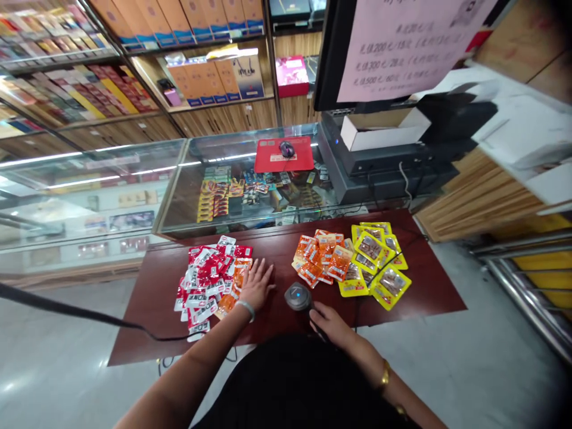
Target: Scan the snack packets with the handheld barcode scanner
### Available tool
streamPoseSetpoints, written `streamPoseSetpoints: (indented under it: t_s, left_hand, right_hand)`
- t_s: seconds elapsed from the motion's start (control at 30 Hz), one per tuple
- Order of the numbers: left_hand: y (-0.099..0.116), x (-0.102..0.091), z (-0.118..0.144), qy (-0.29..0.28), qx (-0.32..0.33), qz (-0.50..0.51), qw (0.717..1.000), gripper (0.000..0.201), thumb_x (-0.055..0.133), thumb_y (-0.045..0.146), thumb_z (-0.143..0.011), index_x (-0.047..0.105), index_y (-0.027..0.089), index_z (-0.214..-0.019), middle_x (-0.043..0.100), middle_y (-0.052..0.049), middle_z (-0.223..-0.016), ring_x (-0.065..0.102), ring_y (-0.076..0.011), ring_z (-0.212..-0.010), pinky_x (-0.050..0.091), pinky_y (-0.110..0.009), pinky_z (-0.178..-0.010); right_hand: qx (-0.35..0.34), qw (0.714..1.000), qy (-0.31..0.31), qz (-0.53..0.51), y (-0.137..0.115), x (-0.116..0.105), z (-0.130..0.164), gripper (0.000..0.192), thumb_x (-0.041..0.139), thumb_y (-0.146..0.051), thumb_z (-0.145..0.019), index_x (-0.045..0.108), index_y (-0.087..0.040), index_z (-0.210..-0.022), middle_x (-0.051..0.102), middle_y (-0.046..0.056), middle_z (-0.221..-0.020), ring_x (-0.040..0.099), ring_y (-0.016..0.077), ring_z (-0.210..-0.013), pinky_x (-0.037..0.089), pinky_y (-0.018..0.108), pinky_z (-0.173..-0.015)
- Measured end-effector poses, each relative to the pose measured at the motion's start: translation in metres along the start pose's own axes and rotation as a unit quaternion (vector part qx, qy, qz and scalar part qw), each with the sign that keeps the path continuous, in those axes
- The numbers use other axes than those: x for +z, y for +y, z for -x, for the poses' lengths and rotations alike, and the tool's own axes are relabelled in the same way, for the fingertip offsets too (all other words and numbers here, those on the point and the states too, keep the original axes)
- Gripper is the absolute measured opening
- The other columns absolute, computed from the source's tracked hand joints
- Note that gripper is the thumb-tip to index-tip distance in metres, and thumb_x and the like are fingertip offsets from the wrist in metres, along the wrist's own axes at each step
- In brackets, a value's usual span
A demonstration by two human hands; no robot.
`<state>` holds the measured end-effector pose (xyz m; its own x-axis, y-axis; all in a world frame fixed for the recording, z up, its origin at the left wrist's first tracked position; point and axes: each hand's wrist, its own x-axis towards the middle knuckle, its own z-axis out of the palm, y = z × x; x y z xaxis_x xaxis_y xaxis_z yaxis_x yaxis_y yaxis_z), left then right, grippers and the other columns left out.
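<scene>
Your left hand (257, 283) lies flat and open beside the red packets (210, 277); right hand (328, 322) grips the scanner (298, 296). Slide packets gently.

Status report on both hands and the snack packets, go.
Left hand flat, open, on edge of red packet pile. Right hand gripping handheld scanner. Orange packets and yellow packets untouched, right side.

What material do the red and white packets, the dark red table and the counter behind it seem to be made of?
The red and white snack packets look like glossy plastic film: they crinkle and shine. The dark red table seems to be varnished wood or a wood-look laminate, smooth with a dull sheen. The see-through display counter looks like glass: goods show through and light strips reflect on it.
</scene>
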<state>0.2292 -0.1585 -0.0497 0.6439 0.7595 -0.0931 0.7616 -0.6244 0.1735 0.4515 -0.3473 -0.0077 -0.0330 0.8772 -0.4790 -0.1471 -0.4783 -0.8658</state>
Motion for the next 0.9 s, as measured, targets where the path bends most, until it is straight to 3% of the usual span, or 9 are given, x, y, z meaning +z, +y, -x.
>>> streamPoseSetpoints:
  t_s: [0.13, 0.27, 0.33, 0.43, 0.6, 0.77, 0.9]
  left_hand:
    - [0.059, -0.002, -0.056, -0.019, -0.059, 0.099, 0.993, 0.036, 0.049, 0.045, -0.093, 0.069, 0.023, -0.114, 0.067, -0.01, -0.121, 0.058, -0.0257, -0.114, 0.04, -0.039, -0.102]
    - [0.104, 0.001, -0.11, -0.055, -0.172, 0.168, 0.969, 0.04, 0.051, 0.052, -0.091, 0.071, 0.019, -0.1, 0.072, -0.012, -0.103, 0.064, -0.0247, -0.099, 0.045, -0.033, -0.087]
    - [0.115, 0.003, -0.128, -0.075, -0.199, 0.193, 0.958, 0.04, 0.059, 0.056, -0.084, 0.071, 0.019, -0.094, 0.073, -0.013, -0.097, 0.066, -0.0246, -0.094, 0.045, -0.031, -0.081]
    - [0.122, 0.008, -0.142, -0.096, -0.214, 0.246, 0.94, 0.028, 0.066, 0.047, -0.08, 0.069, 0.019, -0.082, 0.073, -0.01, -0.085, 0.066, -0.0207, -0.08, 0.043, -0.027, -0.071]
    - [0.104, 0.01, -0.134, -0.04, -0.238, 0.371, 0.897, 0.017, 0.064, 0.03, -0.081, 0.058, 0.019, -0.069, 0.063, 0.001, -0.066, 0.057, -0.0113, -0.062, 0.041, -0.021, -0.061]
    - [0.054, -0.004, -0.098, 0.004, -0.267, 0.46, 0.847, 0.026, 0.063, 0.035, -0.08, 0.047, 0.021, -0.066, 0.054, 0.006, -0.056, 0.053, -0.0088, -0.054, 0.043, -0.02, -0.058]
    - [0.016, -0.013, -0.063, 0.012, -0.301, 0.469, 0.83, 0.029, 0.064, 0.041, -0.078, 0.046, 0.021, -0.067, 0.053, 0.006, -0.055, 0.055, -0.01, -0.053, 0.044, -0.021, -0.057]
  right_hand:
    - [-0.015, 0.999, 0.022, -0.029, -0.004, -0.008, 0.003, 0.064, 0.055, -0.075, -0.082, 0.062, -0.016, -0.106, 0.05, -0.004, -0.061, 0.043, 0.0109, -0.051, 0.034, 0.022, -0.048]
    - [-0.003, 0.997, 0.061, -0.036, -0.014, -0.022, 0.012, 0.065, 0.053, -0.081, -0.076, 0.057, -0.019, -0.093, 0.051, -0.004, -0.058, 0.04, 0.0094, -0.046, 0.03, 0.021, -0.043]
    - [0.014, 0.996, 0.077, -0.05, -0.017, -0.028, 0.017, 0.065, 0.053, -0.083, -0.074, 0.054, -0.02, -0.089, 0.05, -0.005, -0.056, 0.039, 0.0087, -0.044, 0.027, 0.021, -0.041]
    - [0.028, 0.993, 0.089, -0.07, -0.019, -0.034, 0.023, 0.066, 0.054, -0.085, -0.071, 0.052, -0.021, -0.087, 0.049, -0.007, -0.052, 0.038, 0.0082, -0.041, 0.026, 0.021, -0.039]
    - [0.033, 0.989, 0.106, -0.103, -0.012, -0.04, 0.026, 0.066, 0.058, -0.084, -0.069, 0.051, -0.021, -0.087, 0.046, -0.008, -0.051, 0.037, 0.0079, -0.041, 0.025, 0.02, -0.039]
    - [0.032, 0.99, 0.088, -0.107, -0.007, -0.04, 0.019, 0.064, 0.058, -0.082, -0.071, 0.051, -0.02, -0.088, 0.047, -0.008, -0.052, 0.036, 0.0077, -0.041, 0.025, 0.02, -0.04]
    - [0.024, 0.996, 0.04, -0.071, -0.018, -0.03, 0.003, 0.059, 0.056, -0.078, -0.076, 0.049, -0.02, -0.084, 0.051, -0.006, -0.056, 0.039, 0.0074, -0.042, 0.028, 0.02, -0.041]
